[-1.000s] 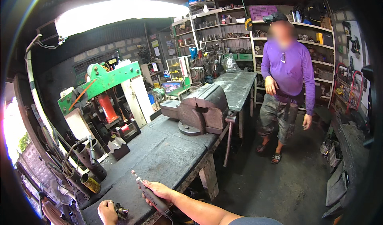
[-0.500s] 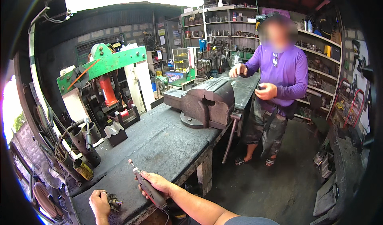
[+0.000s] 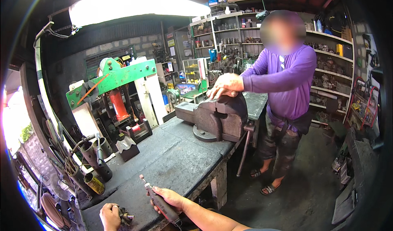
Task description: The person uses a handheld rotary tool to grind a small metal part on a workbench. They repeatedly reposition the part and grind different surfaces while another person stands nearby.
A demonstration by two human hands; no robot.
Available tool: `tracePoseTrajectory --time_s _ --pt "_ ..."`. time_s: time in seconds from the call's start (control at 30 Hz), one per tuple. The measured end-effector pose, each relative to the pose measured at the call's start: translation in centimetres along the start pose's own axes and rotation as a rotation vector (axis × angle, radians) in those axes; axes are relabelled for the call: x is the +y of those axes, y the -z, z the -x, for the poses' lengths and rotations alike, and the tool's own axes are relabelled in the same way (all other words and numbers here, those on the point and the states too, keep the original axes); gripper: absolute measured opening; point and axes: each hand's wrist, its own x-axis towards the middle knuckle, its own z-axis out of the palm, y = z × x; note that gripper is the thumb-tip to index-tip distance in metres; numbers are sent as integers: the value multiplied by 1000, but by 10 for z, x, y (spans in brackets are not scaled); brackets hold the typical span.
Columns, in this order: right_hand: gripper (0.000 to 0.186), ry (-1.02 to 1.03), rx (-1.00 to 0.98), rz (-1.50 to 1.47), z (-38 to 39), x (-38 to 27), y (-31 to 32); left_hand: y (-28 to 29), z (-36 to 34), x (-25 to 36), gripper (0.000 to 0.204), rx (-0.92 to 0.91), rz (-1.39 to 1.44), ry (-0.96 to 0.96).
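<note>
My right hand (image 3: 171,199) is wrapped round a dark grey rotary tool (image 3: 162,206) with a small pinkish tip (image 3: 142,177) that points up and away over the workbench (image 3: 163,149). A cord leaves the tool's back end. Low on the left, my left hand (image 3: 109,217) is closed on a small metal part (image 3: 126,216) with a shiny stub, held against the bench top. Its fingers hide much of the part. A gap separates the tool's tip from the metal part.
A large bench vise (image 3: 221,118) stands on the bench ahead. A co-worker in a purple shirt (image 3: 292,81) has hands over its top. A green press (image 3: 112,77), metal tubes (image 3: 95,161) and a yellowish can (image 3: 95,184) stand at left. Shelves (image 3: 333,73) line the back and right.
The co-worker has stepped closer and reached both hands over to the top of the vise. My view has shifted slightly; my hands keep their grips on the tool and the metal part.
</note>
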Motion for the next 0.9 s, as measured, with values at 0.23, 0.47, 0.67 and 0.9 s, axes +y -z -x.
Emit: tracePoseTrajectory --time_s 0.23,0.47,0.67,0.9 --pt "60 14 57 49 2 0 -2 -1 -6 -6 32 -55 -42 32" --pt "36 96 293 586 8 -10 -44 5 -7 17 46 -180 -141 50" --pt "30 -148 118 766 48 -35 -106 13 -4 26 45 -194 -49 92" --pt "50 -191 -6 1754 43 -57 -147 17 -8 35 38 -241 -43 185"
